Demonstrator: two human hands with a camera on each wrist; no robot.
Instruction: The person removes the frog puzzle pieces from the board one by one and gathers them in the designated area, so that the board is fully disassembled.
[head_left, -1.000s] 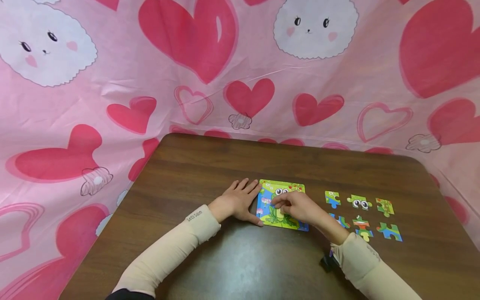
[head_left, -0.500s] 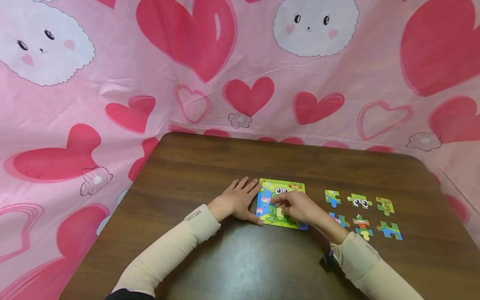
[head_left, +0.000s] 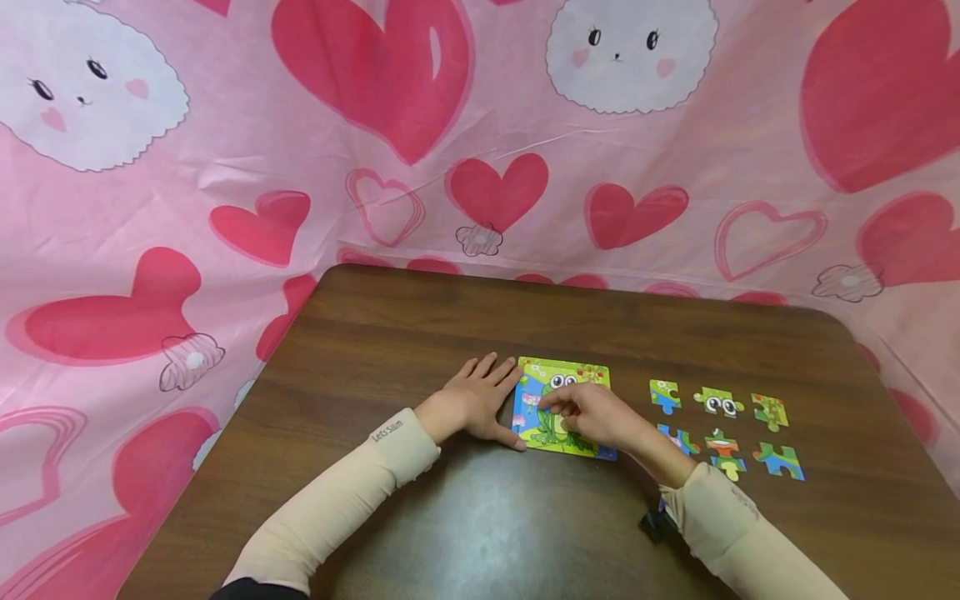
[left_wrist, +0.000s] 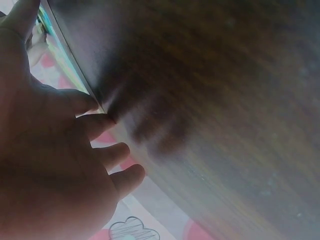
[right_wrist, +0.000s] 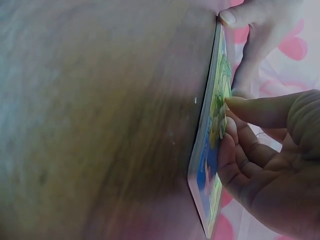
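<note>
A square frog puzzle board [head_left: 566, 444] lies flat on the table, its frog picture partly covered by my right hand [head_left: 596, 414]. That hand bends over the middle of the board. In the right wrist view its thumb and fingers [right_wrist: 250, 107] pinch what looks like a small green puzzle piece [right_wrist: 223, 120] at the board's surface; most of it is hidden. My left hand [head_left: 480, 402] lies with fingers spread at the board's left edge, its thumb by the near left corner. In the left wrist view the left hand [left_wrist: 55, 150] has extended fingers reaching the edge.
Several loose puzzle pieces [head_left: 721, 406] lie in two rows on the brown table [head_left: 420, 333], right of the board. A small black object [head_left: 657, 526] shows by the right wrist. Behind the table hangs a pink cloth [head_left: 517, 108] with hearts.
Both hands stay almost in place. The right fingers shift very slightly left over the board; the loose pieces stay put.
</note>
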